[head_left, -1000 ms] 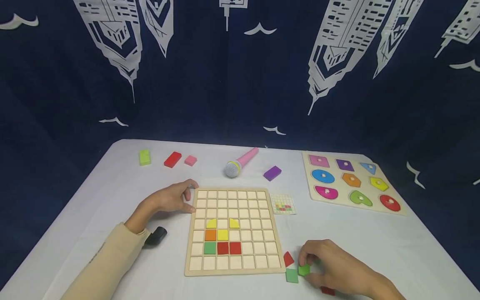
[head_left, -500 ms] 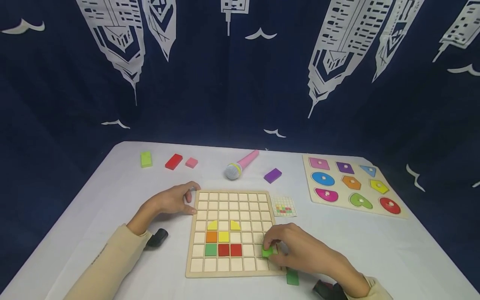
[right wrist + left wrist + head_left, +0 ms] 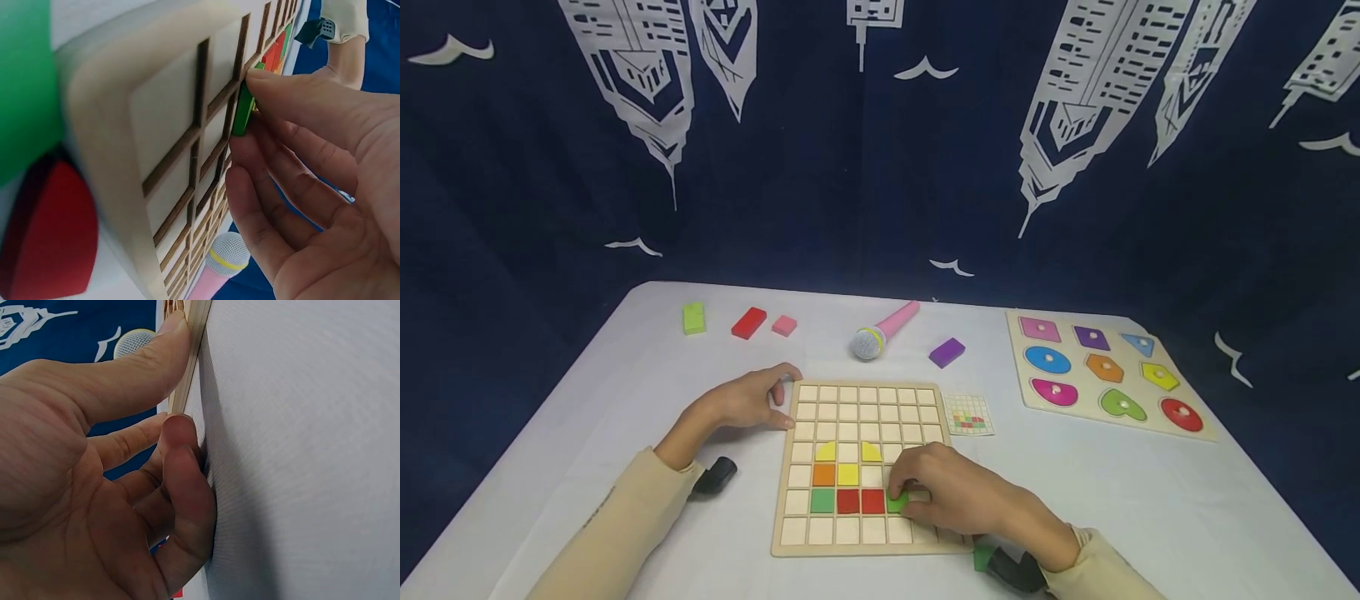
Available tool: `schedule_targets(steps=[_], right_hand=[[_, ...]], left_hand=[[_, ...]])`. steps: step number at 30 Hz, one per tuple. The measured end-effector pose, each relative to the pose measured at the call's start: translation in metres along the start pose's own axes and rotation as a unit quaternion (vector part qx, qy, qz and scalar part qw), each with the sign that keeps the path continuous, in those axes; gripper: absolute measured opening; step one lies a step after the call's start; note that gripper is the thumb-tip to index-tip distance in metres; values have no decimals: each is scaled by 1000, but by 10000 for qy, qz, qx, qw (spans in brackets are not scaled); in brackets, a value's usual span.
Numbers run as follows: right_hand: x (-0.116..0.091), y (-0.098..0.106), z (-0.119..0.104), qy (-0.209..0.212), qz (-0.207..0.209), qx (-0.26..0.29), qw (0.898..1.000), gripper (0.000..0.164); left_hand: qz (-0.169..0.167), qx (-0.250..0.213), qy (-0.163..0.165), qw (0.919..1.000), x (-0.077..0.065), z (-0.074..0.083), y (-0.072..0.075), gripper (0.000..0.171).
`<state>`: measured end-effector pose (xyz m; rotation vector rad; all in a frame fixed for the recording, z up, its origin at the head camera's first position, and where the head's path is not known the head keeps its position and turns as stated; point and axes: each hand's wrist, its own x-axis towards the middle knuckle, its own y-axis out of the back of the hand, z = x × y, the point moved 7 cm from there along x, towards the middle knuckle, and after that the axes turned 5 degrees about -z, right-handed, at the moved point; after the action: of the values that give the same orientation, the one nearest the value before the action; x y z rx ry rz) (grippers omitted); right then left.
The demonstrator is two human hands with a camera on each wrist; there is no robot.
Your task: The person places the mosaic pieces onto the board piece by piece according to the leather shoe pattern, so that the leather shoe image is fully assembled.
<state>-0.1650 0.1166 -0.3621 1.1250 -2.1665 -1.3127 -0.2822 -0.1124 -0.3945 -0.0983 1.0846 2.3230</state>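
A square wooden grid board (image 3: 835, 550) lies on the white table. My left hand (image 3: 741, 402) holds its left edge, with the thumb (image 3: 140, 378) against the wood and the other fingers bent at the upper corner. My right hand (image 3: 962, 496) pinches a green tile (image 3: 242, 112) between thumb and fingertips. In the head view this tile overlaps a cell directly right of two red tiles (image 3: 860, 501). Also in the grid are a darker green tile (image 3: 822, 501), an orange tile (image 3: 823, 475), a yellow square (image 3: 847, 475) and two yellow rounded pieces (image 3: 871, 452).
A small pattern card (image 3: 967, 414) lies right of the board. Beyond stand a toy microphone (image 3: 883, 332), a purple block (image 3: 947, 352), and red (image 3: 748, 322), pink and lime blocks. A shape puzzle (image 3: 1105, 367) lies back right. Loose green and red pieces (image 3: 59, 231) lie by the board's near right corner.
My right hand has carried the green tile from the table beside the board leftward over the grid to the cell by the red tiles. The left hand stays on the board's edge.
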Motion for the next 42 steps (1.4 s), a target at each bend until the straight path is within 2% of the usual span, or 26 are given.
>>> schedule_targets(steps=[9, 14, 17, 19, 24, 27, 32, 36, 42], right_hand=[[-1, 0, 2, -41, 207, 229, 9995, 11], [-10, -1, 4, -273, 321, 12, 9991, 10], [-20, -1, 4, -386, 283, -292, 9984, 16], [-28, -2, 5, -526, 180, -283, 9981, 24], [-52, -4, 17, -1066, -108, 289, 9938, 36], [-66, -4, 26, -1308, -179, 534, 9898, 34], [-87, -6, 35, -1433, -151, 767, 9866, 21], [-97, -8, 39, -1562, -201, 815, 9842, 19], [-105, -16, 46, -2062, -437, 1071, 9716, 25]], left_hand=[[11, 82, 26, 10000, -1, 2, 1, 70], [0, 143, 20, 9999, -3, 5, 0, 71], [7, 140, 27, 9999, -3, 5, -1, 71], [15, 118, 19, 9999, -2, 5, 0, 71], [18, 98, 12, 9999, 0, 3, 0, 70], [24, 125, 6, 9999, 0, 1, 0, 70], [-9, 114, -125, 9999, 0, 1, 2, 69], [-34, 117, -231, 9997, -1, 3, 2, 68], [-57, 149, -314, 9994, -2, 6, 0, 68]])
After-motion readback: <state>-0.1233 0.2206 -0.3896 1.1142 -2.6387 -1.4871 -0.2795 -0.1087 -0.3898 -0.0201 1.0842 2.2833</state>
